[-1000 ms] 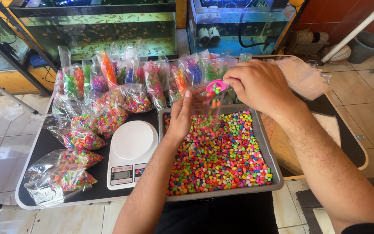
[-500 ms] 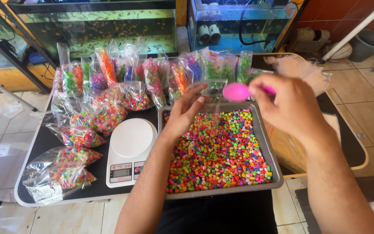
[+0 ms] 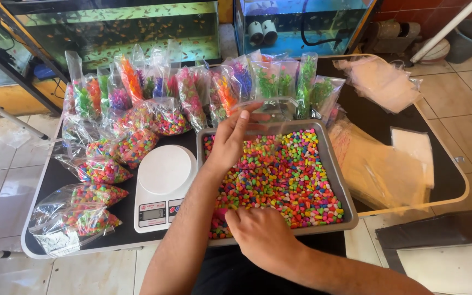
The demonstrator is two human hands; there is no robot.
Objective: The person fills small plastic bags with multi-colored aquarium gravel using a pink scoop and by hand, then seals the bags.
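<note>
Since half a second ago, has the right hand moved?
Yes. The right hand has dropped from above the tray's far edge to the near edge of the metal tray, now resting on the coloured pebbles close to the person's body.

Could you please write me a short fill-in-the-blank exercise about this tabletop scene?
1. The metal tray is filled with multicoloured ____.
2. The white kitchen scale stands to the ____ of the tray, as the camera sees it.
3. The left hand holds open a clear plastic ____ over the tray's far end.
4. The right hand rests at the tray's ____ edge.

Missing words: gravel; left; bag; near
</note>
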